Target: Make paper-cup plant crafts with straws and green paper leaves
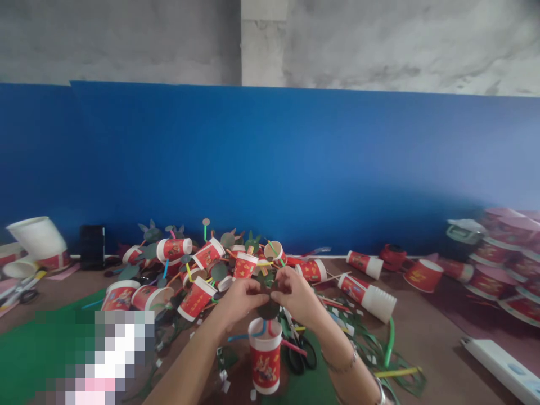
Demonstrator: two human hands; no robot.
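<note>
Near the middle of the view, my left hand point(241, 301) and my right hand point(297, 298) pinch a dark green round paper cutout point(268, 311) between thumbs and fingers, one at each side. Its upper part blends with the pile behind it. Just below stands an upright red and white paper cup point(265, 365), with a blue straw point(240, 337) sticking out on its left and a pink straw point(294, 347) on its right. Whether the cutout touches the cup or straws I cannot tell. Black-handled scissors point(310, 352) lie beside the cup, close to my right forearm.
Behind my hands lies a heap of red cups point(197, 298) with straws and green cutouts. Nested cups point(378, 301) lie to the right, near green paper scraps point(363, 326). A white power strip point(502, 365) and stacked red tubs point(495, 281) are far right. A blue panel point(270, 169) stands behind.
</note>
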